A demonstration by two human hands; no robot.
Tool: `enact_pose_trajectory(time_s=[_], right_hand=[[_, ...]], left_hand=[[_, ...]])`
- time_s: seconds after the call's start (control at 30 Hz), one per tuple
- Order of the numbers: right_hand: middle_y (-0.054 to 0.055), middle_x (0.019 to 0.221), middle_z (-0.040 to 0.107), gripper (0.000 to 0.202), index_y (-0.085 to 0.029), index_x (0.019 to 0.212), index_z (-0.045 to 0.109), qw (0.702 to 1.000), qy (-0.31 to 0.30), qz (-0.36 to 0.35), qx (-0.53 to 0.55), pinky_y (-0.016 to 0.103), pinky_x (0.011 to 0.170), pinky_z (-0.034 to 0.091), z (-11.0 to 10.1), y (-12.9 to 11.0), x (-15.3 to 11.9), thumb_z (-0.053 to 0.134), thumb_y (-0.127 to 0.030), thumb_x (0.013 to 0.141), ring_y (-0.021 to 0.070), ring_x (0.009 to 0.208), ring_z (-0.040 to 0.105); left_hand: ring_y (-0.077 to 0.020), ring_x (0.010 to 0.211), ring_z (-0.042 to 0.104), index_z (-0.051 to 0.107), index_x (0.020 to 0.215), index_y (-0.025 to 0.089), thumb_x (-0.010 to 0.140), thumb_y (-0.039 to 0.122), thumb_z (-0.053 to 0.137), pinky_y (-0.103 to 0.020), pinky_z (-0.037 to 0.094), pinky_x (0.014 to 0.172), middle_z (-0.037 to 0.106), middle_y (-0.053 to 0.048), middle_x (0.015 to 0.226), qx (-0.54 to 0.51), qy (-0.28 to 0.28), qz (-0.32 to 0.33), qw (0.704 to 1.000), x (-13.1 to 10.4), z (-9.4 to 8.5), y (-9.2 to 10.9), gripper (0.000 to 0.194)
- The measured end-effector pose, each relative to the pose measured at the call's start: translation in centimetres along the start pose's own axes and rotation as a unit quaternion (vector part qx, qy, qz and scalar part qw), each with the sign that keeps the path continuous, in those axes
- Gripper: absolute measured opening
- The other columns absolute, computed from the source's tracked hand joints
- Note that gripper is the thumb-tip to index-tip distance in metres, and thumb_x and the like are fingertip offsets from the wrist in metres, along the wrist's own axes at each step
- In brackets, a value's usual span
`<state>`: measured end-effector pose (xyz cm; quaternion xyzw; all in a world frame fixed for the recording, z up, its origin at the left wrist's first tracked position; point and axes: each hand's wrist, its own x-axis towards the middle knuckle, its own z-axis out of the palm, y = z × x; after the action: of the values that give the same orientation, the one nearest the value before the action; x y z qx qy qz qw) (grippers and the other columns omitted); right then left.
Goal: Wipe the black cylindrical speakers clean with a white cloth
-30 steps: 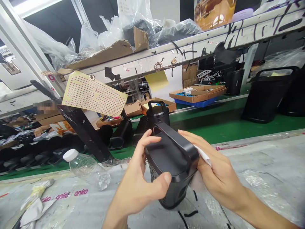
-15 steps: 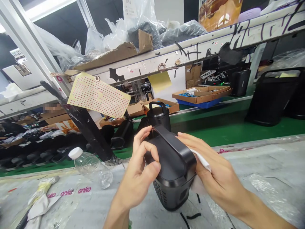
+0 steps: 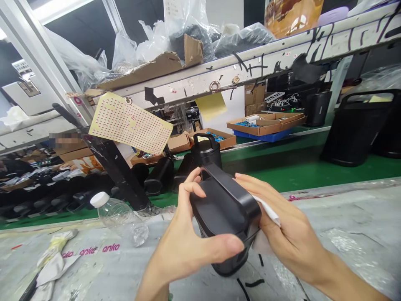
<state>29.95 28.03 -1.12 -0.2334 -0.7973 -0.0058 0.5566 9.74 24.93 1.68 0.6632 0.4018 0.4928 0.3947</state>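
A black device (image 3: 219,205) with a raised carry handle stands on the grey covered bench, its top facing me. My left hand (image 3: 191,234) is at its left side, thumb stretched over the near edge of the top and fingers curved at the far left corner, thumb and fingers wide apart. On the right side, my right hand (image 3: 282,221) presses a white cloth (image 3: 266,211) against the device, its fingers reaching along the side. The cloth sticks out between thumb and fingers. The lower right side of the device is partly hidden by that hand.
A clear bottle (image 3: 119,217) lies left, near a cloth-wrapped tool (image 3: 52,263). Beyond the bench, a green conveyor (image 3: 282,167) carries more black devices (image 3: 360,129). A dotted sticker sheet (image 3: 131,123) hangs by a black post (image 3: 115,167). Cardboard trays (image 3: 266,124) stand behind.
My left thumb has swung away from the fingers, toward the near edge of the device's top. The right hand and cloth have barely moved.
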Motion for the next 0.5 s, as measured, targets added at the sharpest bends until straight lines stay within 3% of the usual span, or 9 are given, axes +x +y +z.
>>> enact_pose_trajectory(time_s=[0.07, 0.2, 0.37, 0.43, 0.5], right_hand=[[0.002, 0.135, 0.058, 0.03, -0.023, 0.133, 0.051, 1.0, -0.001, -0.004, 0.0, 0.019, 0.113, 0.036, 0.0, 0.0, 0.0, 0.039, -0.024, 0.105, 0.0096, 0.133, 0.045], [0.003, 0.135, 0.058, 0.033, -0.023, 0.136, 0.049, 1.0, 0.002, -0.012, 0.01, 0.023, 0.113, 0.038, 0.2, -0.1, -0.2, 0.039, -0.021, 0.104, 0.0119, 0.132, 0.046], [-0.004, 0.137, 0.058, 0.034, -0.03, 0.137, 0.05, 0.999, 0.009, 0.015, 0.027, 0.017, 0.111, 0.037, 0.0, -0.2, -0.2, 0.04, -0.028, 0.105, 0.0071, 0.131, 0.047], [-0.006, 0.135, 0.059, 0.031, -0.033, 0.131, 0.057, 0.996, -0.017, 0.057, 0.059, 0.016, 0.109, 0.039, -0.6, 0.1, 0.1, 0.042, -0.034, 0.105, 0.0071, 0.127, 0.051], [-0.006, 0.131, 0.062, 0.031, -0.034, 0.125, 0.062, 0.982, -0.054, 0.152, 0.099, 0.018, 0.104, 0.044, -1.5, 0.9, 0.5, 0.043, -0.044, 0.103, 0.0101, 0.122, 0.056]], left_hand=[[-0.0236, 0.138, 0.039, 0.042, 0.101, 0.034, 0.065, 0.043, 0.087, -0.036, 0.041, 0.104, 0.028, 0.007, 0.158, 0.024, 0.004, -0.029, 0.999, -0.1, -0.3, 0.0, 0.059], [-0.0234, 0.136, 0.044, 0.045, 0.099, 0.031, 0.074, 0.044, 0.081, -0.038, 0.039, 0.108, 0.037, 0.002, 0.155, -0.003, -0.018, -0.037, 0.999, -0.2, -1.4, 0.1, 0.046], [-0.0264, 0.144, 0.034, 0.045, 0.108, 0.037, 0.059, 0.045, 0.091, -0.043, 0.037, 0.111, 0.021, 0.007, 0.163, 0.038, -0.025, -0.048, 0.998, -0.4, -1.5, 0.0, 0.067], [-0.0251, 0.145, 0.032, 0.044, 0.11, 0.04, 0.061, 0.044, 0.09, -0.044, 0.037, 0.112, 0.02, 0.009, 0.162, 0.043, -0.017, -0.048, 0.998, -0.4, -1.1, -0.1, 0.067], [-0.0243, 0.145, 0.034, 0.04, 0.117, 0.044, 0.062, 0.046, 0.089, -0.045, 0.037, 0.114, 0.025, 0.008, 0.16, 0.019, -0.006, -0.038, 0.999, -0.2, -0.8, -0.1, 0.074]])
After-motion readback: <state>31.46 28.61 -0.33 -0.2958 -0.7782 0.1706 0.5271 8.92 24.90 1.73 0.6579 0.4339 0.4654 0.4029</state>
